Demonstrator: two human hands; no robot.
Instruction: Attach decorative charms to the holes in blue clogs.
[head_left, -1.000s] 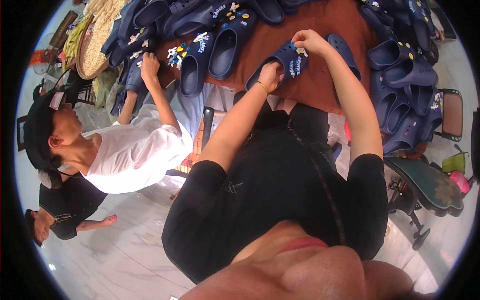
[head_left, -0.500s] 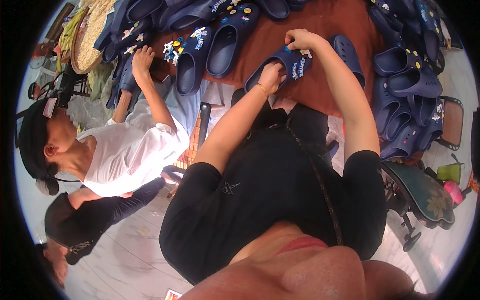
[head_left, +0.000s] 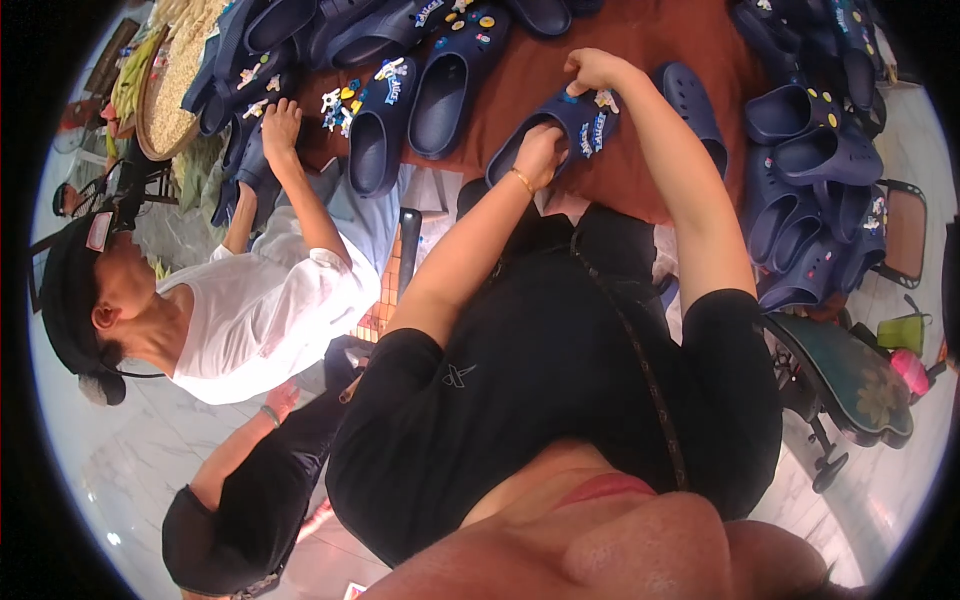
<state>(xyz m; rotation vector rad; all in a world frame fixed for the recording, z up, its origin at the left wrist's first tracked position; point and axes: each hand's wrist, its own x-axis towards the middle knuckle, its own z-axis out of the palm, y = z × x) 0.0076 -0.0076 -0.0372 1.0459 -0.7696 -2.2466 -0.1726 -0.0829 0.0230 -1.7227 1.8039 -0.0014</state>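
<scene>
A navy clog (head_left: 574, 118) lies on the brown cloth before me, its toe pointing up and right. My left hand (head_left: 540, 152) reaches into the clog's foot opening with curled fingers; their tips are hidden inside. Over the toe, my right hand (head_left: 594, 70) pinches at a small blue shoe charm (head_left: 570, 96) on the upper. Beside it on the clog sit a white figure charm (head_left: 606, 99) and a blue lettered charm (head_left: 598, 132). To the right stands a second navy clog (head_left: 690, 115) with bare holes.
Brown cloth (head_left: 640, 185) covers the table. Charmed clogs (head_left: 450, 70) crowd the far left, and stacked clogs (head_left: 830, 155) fill the right. Loose charms (head_left: 342, 105) lie left. A co-worker in white (head_left: 270, 310) handles a clog at my left; another person in black (head_left: 240, 500) is behind.
Both my hands stay at the same clog with little movement, the right one still at the toe. The person in black behind has moved to the right.
</scene>
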